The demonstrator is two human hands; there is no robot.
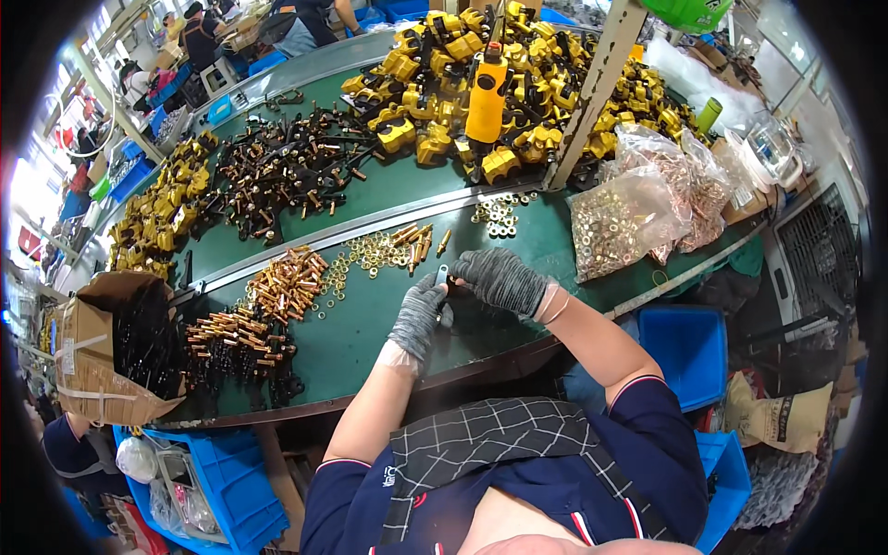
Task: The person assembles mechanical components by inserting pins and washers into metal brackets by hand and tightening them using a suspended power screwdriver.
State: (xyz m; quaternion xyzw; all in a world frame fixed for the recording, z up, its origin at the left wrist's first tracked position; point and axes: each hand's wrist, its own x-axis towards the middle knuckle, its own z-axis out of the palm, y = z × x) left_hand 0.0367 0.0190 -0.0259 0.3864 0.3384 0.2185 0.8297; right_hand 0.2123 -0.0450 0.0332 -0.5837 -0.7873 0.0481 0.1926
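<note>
Both hands gloved in grey knit, close together over the table (361, 356), near the middle of its near edge. Left hand (418, 317): fingers curled, nearly closed, pinching a small part (442, 275), pale at its upper end. Right hand (499, 280): fingers bent, palm down, tips drawn together on the part's right side. Part held between the two hands, raised toward the table's far side; its lower end hidden by the fingers, shape there not readable.

Just beyond the hands: one loose pin (444, 242), brass-coloured, then a cluster of nuts (499, 218) against the metal rail (370, 224). Toward the table's left end: rings (373, 254), a pin heap (287, 282), an open box (88, 361). Toward the right end: a clear bag (624, 222) of nuts.
</note>
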